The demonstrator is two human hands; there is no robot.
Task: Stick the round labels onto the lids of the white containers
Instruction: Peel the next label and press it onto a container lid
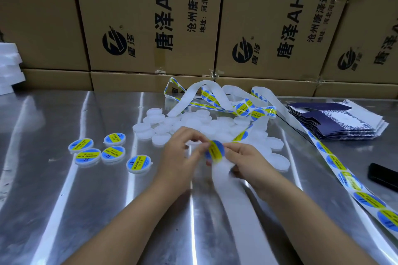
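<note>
Fingers (199, 143) of left hand (183, 150) pinch round label (216, 150), blue-yellow, mid-peel by the look. Right hand (243, 161) fingers curl round white backing strip (224, 180) just below it. Label sits between the hands, above the table.

Left to right:
- **Left:** five labelled containers (113, 154) flat on metal table (53, 189), done.
- **Centre, behind hands:** pile of bare white containers (159, 127), many left.
- **Right:** label strip (344, 176) with plenty of stickers.

Judged early stage, most lids unlabelled. Blurred; can't tell if a container is under left hand.

A packing workshop or warehouse: printed cardboard cartons (150, 17) stacked behind a steel worktable (64, 189)
</note>
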